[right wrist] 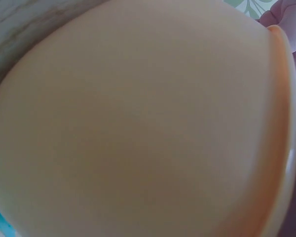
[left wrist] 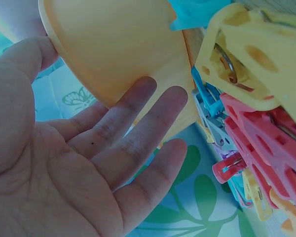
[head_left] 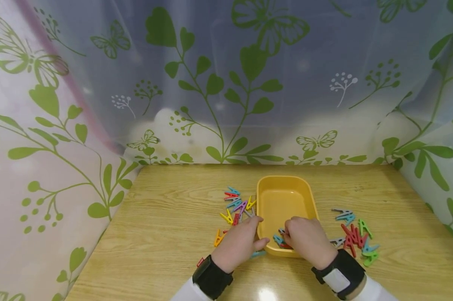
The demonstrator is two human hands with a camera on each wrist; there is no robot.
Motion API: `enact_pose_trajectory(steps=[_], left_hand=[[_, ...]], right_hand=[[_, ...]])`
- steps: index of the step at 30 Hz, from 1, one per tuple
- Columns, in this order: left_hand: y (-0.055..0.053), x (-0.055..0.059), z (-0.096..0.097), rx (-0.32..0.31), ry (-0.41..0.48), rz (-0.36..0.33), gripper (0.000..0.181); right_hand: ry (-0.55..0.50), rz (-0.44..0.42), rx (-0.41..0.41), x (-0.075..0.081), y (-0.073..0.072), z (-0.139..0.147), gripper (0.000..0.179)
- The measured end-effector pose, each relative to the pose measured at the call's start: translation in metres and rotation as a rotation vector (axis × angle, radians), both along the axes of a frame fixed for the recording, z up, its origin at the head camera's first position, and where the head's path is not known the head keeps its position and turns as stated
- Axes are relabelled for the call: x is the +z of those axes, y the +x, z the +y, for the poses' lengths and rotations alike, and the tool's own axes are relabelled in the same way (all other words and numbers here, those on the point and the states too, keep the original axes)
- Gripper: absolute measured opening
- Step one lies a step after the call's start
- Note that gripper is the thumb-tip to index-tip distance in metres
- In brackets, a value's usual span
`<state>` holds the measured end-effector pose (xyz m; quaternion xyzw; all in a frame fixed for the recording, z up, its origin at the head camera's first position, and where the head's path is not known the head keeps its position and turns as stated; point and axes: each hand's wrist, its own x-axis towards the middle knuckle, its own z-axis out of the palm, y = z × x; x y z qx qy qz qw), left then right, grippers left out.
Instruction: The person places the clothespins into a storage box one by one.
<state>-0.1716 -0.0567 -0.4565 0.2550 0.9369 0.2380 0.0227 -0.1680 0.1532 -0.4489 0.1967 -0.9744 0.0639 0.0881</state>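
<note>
A yellow plastic tray stands on the wooden table, with a few clothespins in its near end, blue and red among them. My left hand is at its left rim, thumb on the rim and fingers extended along the outer wall in the left wrist view. Inside the near right part of the tray, my right hand has its fingers curled down and appears to pinch a greyish clothespin. The tray's wall hides those fingertips in the right wrist view.
Loose clothespins in several colours lie left of the tray, partly behind my left hand. More clothespins, red, green, blue and grey, lie to its right. A patterned curtain encloses the table's back and sides.
</note>
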Motion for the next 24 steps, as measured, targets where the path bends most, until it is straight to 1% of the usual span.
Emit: enact_pose_trajectory(steps=[4, 11, 15, 20, 24], left_hand=[[0.0, 0.0, 0.0, 0.0, -0.007, -0.001, 0.053], [0.001, 0.003, 0.001, 0.01, -0.016, -0.003, 0.053], [0.001, 0.003, 0.0, 0.015, -0.015, -0.006, 0.053], [0.001, 0.003, 0.001, 0.007, -0.024, 0.016, 0.053], [0.001, 0.002, 0.002, 0.008, -0.037, 0.025, 0.053]], right_hand=[[-0.005, -0.013, 0.005, 0.0, -0.001, -0.001, 0.039], [0.0, -0.025, 0.0, -0.002, -0.002, -0.002, 0.036], [-0.029, -0.037, -0.001, -0.001, -0.002, -0.002, 0.035], [-0.073, -0.052, -0.021, 0.004, 0.0, 0.002, 0.023], [-0.107, -0.032, -0.05, 0.011, 0.002, 0.007, 0.014]])
